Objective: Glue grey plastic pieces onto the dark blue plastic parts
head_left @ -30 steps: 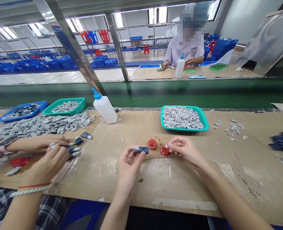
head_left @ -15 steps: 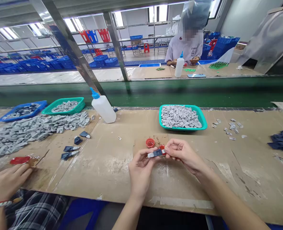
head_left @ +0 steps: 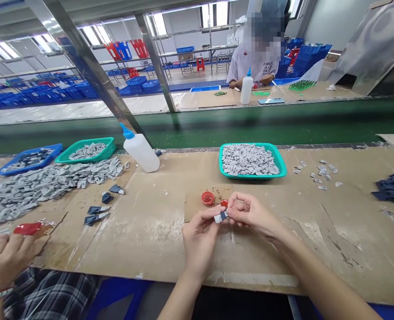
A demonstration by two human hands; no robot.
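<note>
A grey part (head_left: 221, 216) is gripped between the left hand (head_left: 199, 242) and right hand (head_left: 250, 215), low over a cardboard scrap (head_left: 197, 206), where a red cap (head_left: 208, 198) is kept within reach.

Teal plastic tray (head_left: 250, 176) heaped with grey tags; white squeeze bottle (head_left: 141, 153), blue nozzle, tilted on cardboard-covered bench (head_left: 143, 253). Far left: green basket (head_left: 83, 159), blue basket (head_left: 55, 149), loose grey pile (head_left: 46, 189). Right: navy pieces (head_left: 392, 191). Beyond green conveyor belt (head_left: 190, 129): co-worker (head_left: 250, 66) in white T-shirt, blue crates (head_left: 312, 58), steel shelving (head_left: 197, 33).
</note>
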